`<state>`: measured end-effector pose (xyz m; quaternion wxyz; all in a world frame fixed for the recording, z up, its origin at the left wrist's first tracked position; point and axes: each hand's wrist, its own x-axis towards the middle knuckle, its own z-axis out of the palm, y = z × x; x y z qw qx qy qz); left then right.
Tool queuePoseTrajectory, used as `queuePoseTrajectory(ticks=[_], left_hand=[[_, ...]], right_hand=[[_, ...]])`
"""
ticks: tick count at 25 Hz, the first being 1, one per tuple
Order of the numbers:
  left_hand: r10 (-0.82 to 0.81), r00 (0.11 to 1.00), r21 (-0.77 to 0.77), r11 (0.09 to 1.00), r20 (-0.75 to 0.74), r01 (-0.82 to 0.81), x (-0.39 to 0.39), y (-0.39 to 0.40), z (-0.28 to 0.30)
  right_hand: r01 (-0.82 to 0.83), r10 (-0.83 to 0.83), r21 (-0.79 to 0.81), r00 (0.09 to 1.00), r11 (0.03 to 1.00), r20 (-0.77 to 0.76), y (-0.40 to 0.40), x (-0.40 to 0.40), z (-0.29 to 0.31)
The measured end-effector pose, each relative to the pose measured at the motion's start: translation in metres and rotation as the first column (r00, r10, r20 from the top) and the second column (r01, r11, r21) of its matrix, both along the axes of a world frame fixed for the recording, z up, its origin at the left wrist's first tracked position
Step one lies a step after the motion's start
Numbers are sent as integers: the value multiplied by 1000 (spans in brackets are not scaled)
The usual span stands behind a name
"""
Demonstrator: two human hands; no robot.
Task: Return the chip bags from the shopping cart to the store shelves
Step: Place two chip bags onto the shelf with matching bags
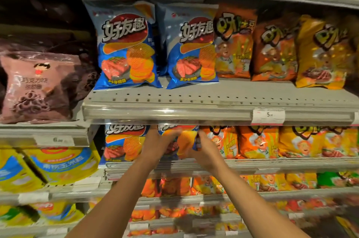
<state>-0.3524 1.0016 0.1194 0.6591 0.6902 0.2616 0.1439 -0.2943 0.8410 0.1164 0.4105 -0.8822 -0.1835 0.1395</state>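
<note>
A blue chip bag stands on the lower shelf. Just beside it, the left hand and the right hand each hold one side of another blue chip bag, fingers curled on it, at the front of that shelf. Orange bags stand to the right.

In front of you the grey perforated upper shelf carries two blue chip bags standing upright side by side, then two orange bags and a yellow bag to their right, with a price tag clipped to its front rail. The shelf below holds another blue bag at its left end and a row of orange and yellow bags running right. You see a pink snack bag on the lower shelf section to the left.
</note>
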Motion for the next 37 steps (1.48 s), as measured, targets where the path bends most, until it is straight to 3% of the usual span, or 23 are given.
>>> queuePoseTrajectory(ticks=[4, 6, 8, 9, 10, 12, 14, 17, 18, 21, 25, 27, 29, 31, 34, 37], left_hand=[[49, 998, -8, 999, -28, -50, -4, -2, -12], [59, 998, -57, 997, -8, -60, -2, -2, -13], [38, 998, -10, 999, -47, -39, -2, -2, -12], [22, 999, 7, 1000, -49, -22, -5, -5, -12], [-7, 1000, 44, 999, -16, 7, -12, -9, -16], [-33, 997, 259, 966, 65, 15, -37, -22, -27], [-22, 990, 560, 826, 140, -61, -65, -30, -45], [-134, 975, 855, 512, 177, -85, -79, -33, -66], [-164, 980, 882, 471, 116, -25, -79, -34, -66], [-159, 985, 940, 320, -71, 119, -76, -32, -62], [-111, 970, 958, 171, -215, 232, -75, -31, -63], [-66, 950, 926, 215, -304, 311, -73, -33, -69], [-47, 967, 923, 291, -250, 253, -75, -40, -71], [-63, 986, 924, 345, -152, 164, -81, -50, -67], [-166, 986, 934, 353, -3, 62, -81, -73, -70], [-295, 955, 933, 351, 32, 77, -64, -114, -72]], right_hand=[[-101, 109, -196, 994, 975, 29, -7, 8, -3], [-81, 80, -122, 997, 989, -10, -8, 5, -4], [-24, 22, -49, 999, 998, -46, -5, 1, -1], [-11, 9, -84, 1000, 996, -20, -4, -1, 0], [-8, 7, -116, 1000, 993, -2, -4, -3, 1], [7, 4, -149, 997, 989, 73, -7, -8, 3], [95, -58, -109, 951, 989, 302, -10, -18, 6], [108, -6, -116, 757, 987, 653, 2, -28, 12], [96, 63, -194, 732, 976, 679, 9, -28, 16], [64, 237, -445, 774, 893, 587, 28, -20, 26], [74, 249, -480, 781, 874, 573, 31, -16, 30], [71, 222, -474, 816, 878, 533, 30, -14, 31], [25, 192, -415, 861, 910, 471, 19, -14, 30], [-62, 162, -227, 877, 972, 452, -3, -15, 25], [-119, 104, 0, 870, 993, 481, -59, -16, 10], [-37, 9, 60, 910, 997, 414, -133, -10, -7]])
